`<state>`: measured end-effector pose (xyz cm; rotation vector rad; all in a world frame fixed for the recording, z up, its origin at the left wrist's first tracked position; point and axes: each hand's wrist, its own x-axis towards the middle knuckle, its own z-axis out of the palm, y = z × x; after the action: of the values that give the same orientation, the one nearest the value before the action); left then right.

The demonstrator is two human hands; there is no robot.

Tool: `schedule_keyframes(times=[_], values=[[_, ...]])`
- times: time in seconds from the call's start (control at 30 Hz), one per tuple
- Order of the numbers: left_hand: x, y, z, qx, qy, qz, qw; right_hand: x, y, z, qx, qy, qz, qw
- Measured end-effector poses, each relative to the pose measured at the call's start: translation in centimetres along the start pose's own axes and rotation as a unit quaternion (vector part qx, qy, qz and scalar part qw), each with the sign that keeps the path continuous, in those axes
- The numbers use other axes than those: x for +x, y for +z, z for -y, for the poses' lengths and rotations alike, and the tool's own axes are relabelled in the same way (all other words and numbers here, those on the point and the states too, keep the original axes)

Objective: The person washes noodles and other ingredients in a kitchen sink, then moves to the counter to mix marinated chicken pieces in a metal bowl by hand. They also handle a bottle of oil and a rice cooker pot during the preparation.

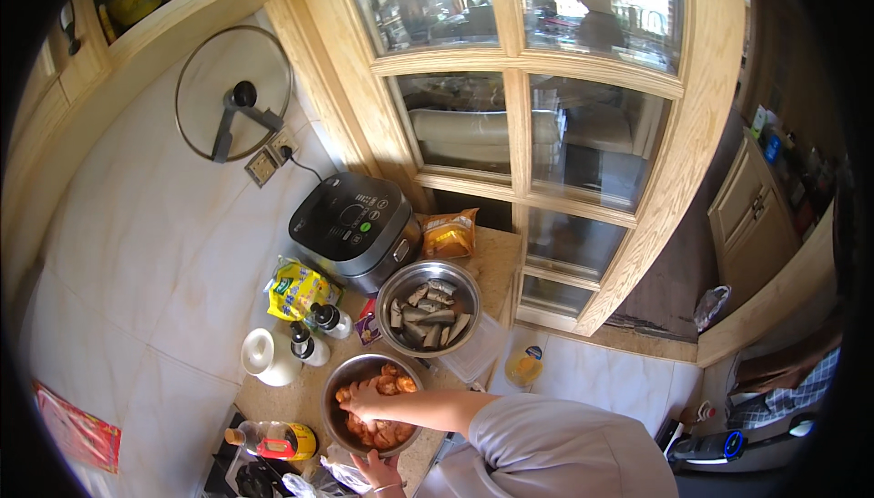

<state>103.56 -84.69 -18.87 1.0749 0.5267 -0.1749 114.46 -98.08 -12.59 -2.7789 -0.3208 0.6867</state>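
My right hand [363, 399] reaches into a stainless steel bowl [330, 423] of raw, reddish-brown marinated meat pieces [382, 435]. Its fingers press in among the pieces, and their tips are partly hidden. My left hand [379, 471] grips the near rim of the same bowl from outside. Just beyond stands a second steel bowl [472, 293] with several cut pieces of silvery fish [430, 317]. A clear plastic lid or tray [478, 351] lies partly under that second bowl.
Behind the bowls stand a black rice cooker [351, 225], a yellow packet [297, 290], two dark-topped bottles [311, 348], [332, 320] and a white lidded jar [270, 358]. An oil bottle [273, 440] is by the stove [225, 457]. A wood-framed glass door [515, 122] borders the counter.
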Motion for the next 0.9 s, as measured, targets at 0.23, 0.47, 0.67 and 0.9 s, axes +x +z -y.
schedule_keyframes(times=[0.23,0.47,0.67,0.9], values=[[-0.9,1.1,0.5,-0.009,0.01,-0.023,1.0,2.0,1.7,-1.4,0.107,-0.021,-0.067,0.992],[0.6,-0.6,1.1,-0.012,0.027,-0.005,1.0,2.0,1.9,-1.8,0.117,-0.042,-0.077,0.989],[0.6,0.8,1.7,0.014,0.044,-0.083,0.995,-1.8,0.6,-1.2,0.073,-0.073,-0.149,0.983],[-3.5,8.8,4.6,0.049,-0.023,0.04,0.998,-3.2,-2.4,-2.4,0.566,-0.147,-0.146,0.798]])
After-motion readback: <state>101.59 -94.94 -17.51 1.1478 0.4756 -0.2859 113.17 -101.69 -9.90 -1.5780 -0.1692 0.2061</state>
